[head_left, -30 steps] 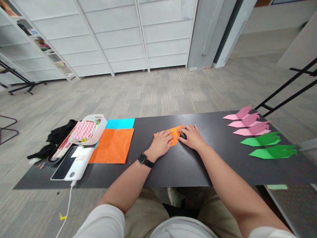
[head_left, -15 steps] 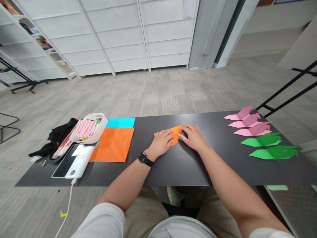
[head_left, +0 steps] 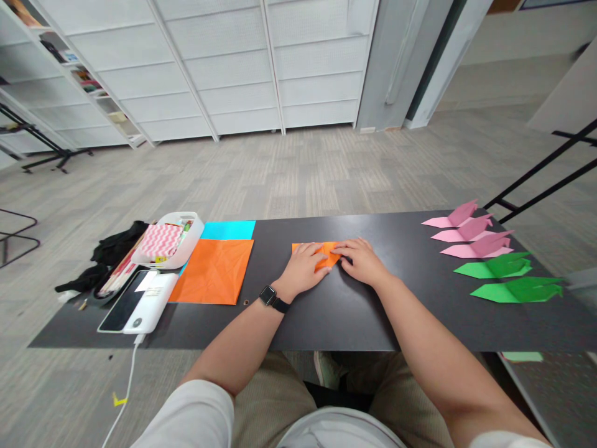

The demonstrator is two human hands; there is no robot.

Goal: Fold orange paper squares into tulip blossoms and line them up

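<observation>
A small folded piece of orange origami paper (head_left: 328, 254) lies on the dark table in front of me, partly covered by my hands. My left hand (head_left: 305, 267), with a black watch at the wrist, holds its left part, fingers over the top and thumb near the lower edge. At the right corner, my right hand (head_left: 361, 261) grips the paper between thumb and bent fingers. The undersides of the fingers are hidden.
Left on the table (head_left: 298, 323) are orange sheets (head_left: 209, 274) over a cyan sheet (head_left: 228, 230), a white box (head_left: 189, 249) and a cabled white power bank (head_left: 152, 305). Pink paper cranes (head_left: 459, 218) and green paper cranes (head_left: 515, 289) line the right side.
The orange paper has turned so its upper edge runs nearly level; its right end has dropped. My right hand's fingers have shifted slightly left and closed in on that corner.
</observation>
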